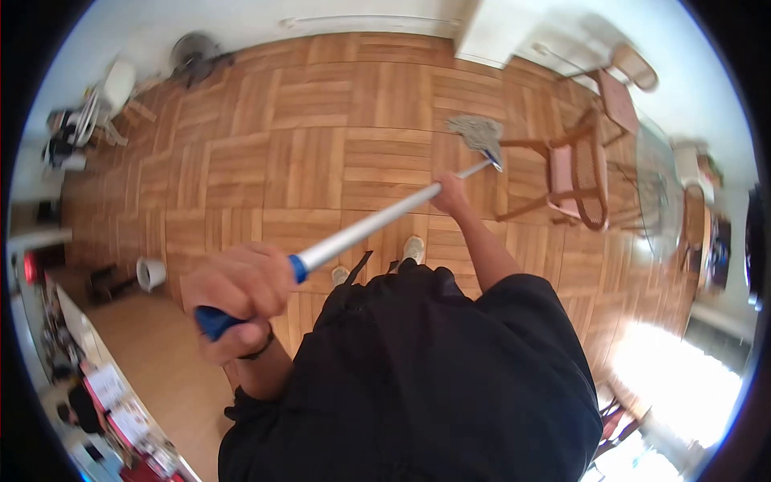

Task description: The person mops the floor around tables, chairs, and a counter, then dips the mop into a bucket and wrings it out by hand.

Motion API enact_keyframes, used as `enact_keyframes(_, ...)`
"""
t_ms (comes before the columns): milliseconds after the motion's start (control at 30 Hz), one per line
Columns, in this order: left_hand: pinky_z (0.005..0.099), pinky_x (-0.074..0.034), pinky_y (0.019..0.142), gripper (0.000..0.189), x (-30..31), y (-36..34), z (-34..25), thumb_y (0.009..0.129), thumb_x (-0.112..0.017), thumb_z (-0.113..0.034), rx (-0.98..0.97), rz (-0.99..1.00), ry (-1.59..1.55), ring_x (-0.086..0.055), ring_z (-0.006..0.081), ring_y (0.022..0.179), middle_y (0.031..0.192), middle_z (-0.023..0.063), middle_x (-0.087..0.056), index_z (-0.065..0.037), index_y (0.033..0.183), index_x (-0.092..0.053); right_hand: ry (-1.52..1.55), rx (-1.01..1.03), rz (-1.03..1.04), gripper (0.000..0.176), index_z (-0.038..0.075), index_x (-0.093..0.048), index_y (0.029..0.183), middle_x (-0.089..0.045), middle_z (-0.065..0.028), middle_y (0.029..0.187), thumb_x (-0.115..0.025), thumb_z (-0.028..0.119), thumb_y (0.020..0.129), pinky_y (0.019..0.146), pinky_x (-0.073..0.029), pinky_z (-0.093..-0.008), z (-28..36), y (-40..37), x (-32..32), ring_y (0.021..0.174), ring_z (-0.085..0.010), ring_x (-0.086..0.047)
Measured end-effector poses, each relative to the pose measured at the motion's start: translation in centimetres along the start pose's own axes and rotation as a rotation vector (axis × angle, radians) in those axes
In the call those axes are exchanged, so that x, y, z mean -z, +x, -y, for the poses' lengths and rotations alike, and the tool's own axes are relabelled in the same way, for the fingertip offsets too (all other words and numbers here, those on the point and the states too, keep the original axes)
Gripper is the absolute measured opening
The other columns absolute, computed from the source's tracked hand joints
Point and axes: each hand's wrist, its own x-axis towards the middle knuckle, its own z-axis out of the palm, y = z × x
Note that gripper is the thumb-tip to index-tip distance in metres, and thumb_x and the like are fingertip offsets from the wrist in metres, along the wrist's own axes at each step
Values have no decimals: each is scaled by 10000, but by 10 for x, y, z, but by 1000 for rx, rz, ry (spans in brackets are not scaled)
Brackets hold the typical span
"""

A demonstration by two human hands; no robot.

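A string mop (365, 227) with a pale metal pole runs slantwise across the head view. My left hand (241, 289) is wrapped around its blue grip at the near end, close to the camera. Farther down the pole, my right hand (450, 195) is closed around the shaft. The grey mop head (477, 131) lies spread on the wooden floor, close beside the front leg of a wooden chair (577, 173). Fingers of the right hand are only partly visible.
Another chair (618, 100) and a glass table (660, 189) stand at the right. A white pillar (486, 36) juts out at the back. A fan (194, 55) sits by the far wall, and a small white bin (150, 274) is at the left. Parquet floor (305, 161) spreads between them.
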Motion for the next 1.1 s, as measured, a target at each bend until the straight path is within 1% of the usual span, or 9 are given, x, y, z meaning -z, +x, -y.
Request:
enact_keyframes(100, 346, -422, 512, 150, 34, -51, -39, 704, -624, -63, -6, -20, -17, -491, 200, 426, 530, 50, -517, -70, 700, -475, 9, 240, -276, 223, 84, -568, 632, -621, -143, 673, -717, 218, 729, 660, -484, -461, 41, -8, -53, 709, -366, -629)
enact_keyframes(300, 364, -466, 530, 136, 99, -148, -143, 707, -622, -44, -52, -123, 173, -528, 209, 448, 542, 60, -540, -59, 699, -487, 110, 543, -260, 180, 95, -518, 609, -558, -117, 644, -680, 116, 684, 638, -458, -444, 190, 10, -146, 681, -344, -588)
enact_keyframes(500, 346, -497, 514, 219, 100, -253, -238, 721, -634, -77, -120, -442, 516, -520, 161, 419, 506, 26, -526, -97, 636, -433, 247, 811, -52, 184, 123, -545, 622, -555, -72, 714, -727, 118, 600, 730, -433, -454, 347, -11, -235, 771, -311, -572)
enact_keyframes(667, 293, -438, 478, 205, 60, -298, -295, 742, -601, -145, -160, -465, 859, -469, 112, 391, 484, -16, -482, -131, 655, -416, 287, 965, 112, 161, 165, -606, 689, -592, -67, 770, -756, 193, 637, 783, -449, -450, 454, -63, -294, 835, -312, -593)
enact_keyframes(733, 262, -409, 473, 225, 35, -297, -295, 763, -598, -179, -209, -476, 989, -413, 82, 368, 466, -40, -437, -151, 652, -405, 295, 1003, 193, 149, 161, -613, 697, -602, -74, 781, -749, 216, 672, 776, -459, -454, 476, -80, -316, 843, -316, -600)
enact_keyframes(833, 342, -413, 492, 293, 7, -283, -317, 911, -584, -243, 23, -201, 1008, -494, 135, 514, 575, 5, -448, -112, 709, -417, 346, 1007, 353, 155, 130, -590, 671, -608, -91, 767, -713, 212, 719, 718, -470, -463, 496, -106, -319, 807, -325, -605)
enact_keyframes(900, 334, -392, 437, 339, -8, -297, -311, 873, -622, -202, -261, -359, 1031, -488, 135, 479, 555, 13, -450, -110, 663, -372, 352, 967, 529, 161, 126, -603, 696, -609, -99, 770, -693, 238, 768, 692, -478, -472, 505, -138, -296, 805, -334, -610)
enact_keyframes(967, 306, -349, 381, 367, -30, -313, -303, 886, -606, -230, -493, -447, 1028, -446, 132, 415, 523, 4, -410, -117, 653, -345, 200, 1134, 461, 174, 129, -618, 730, -617, -97, 786, -696, 276, 780, 698, -481, -457, 488, -164, -313, 837, -334, -623)
enact_keyframes(1100, 297, -337, 394, 262, -70, -318, -294, 920, -513, -236, -509, -498, 1038, -421, 131, 407, 522, -6, -393, -110, 730, -382, 80, 1023, 508, 177, 152, -648, 787, -651, -84, 838, -710, 314, 752, 774, -459, -511, 435, -182, -280, 921, -326, -634)
